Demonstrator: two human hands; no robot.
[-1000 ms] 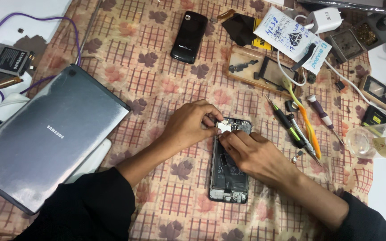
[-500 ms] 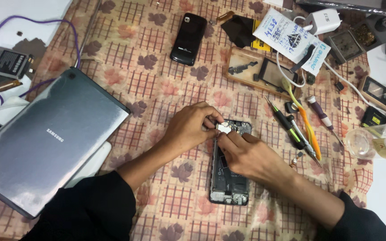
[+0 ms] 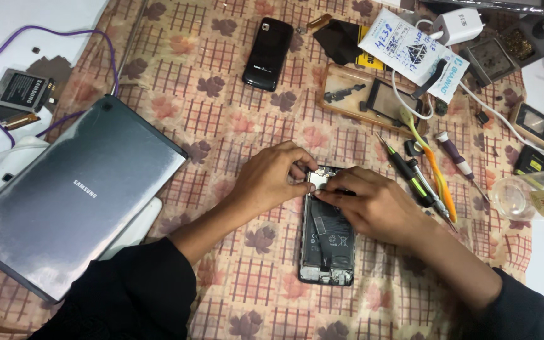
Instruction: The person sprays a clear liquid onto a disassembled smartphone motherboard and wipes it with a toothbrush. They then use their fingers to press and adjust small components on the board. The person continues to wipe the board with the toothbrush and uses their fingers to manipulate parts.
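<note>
The opened phone (image 3: 327,234) lies back-off on the patterned cloth (image 3: 221,119) mid-bench, its battery and thin inner parts exposed; it looks light, stiff and fragile, best held by its frame edges. The left hand (image 3: 272,179) pinches a small part at its top end, while the right hand (image 3: 373,204) presses fingertips there, beside screwdrivers (image 3: 420,182)

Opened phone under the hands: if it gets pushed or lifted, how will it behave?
The opened phone lies flat with its back off, so it is probably stiff and unlikely to tip or roll. Its exposed insides look fragile; a careless grip could damage them. On the patterned cloth it would likely drag rather than slide. The left hand and right hand both rest at its top end.
</note>
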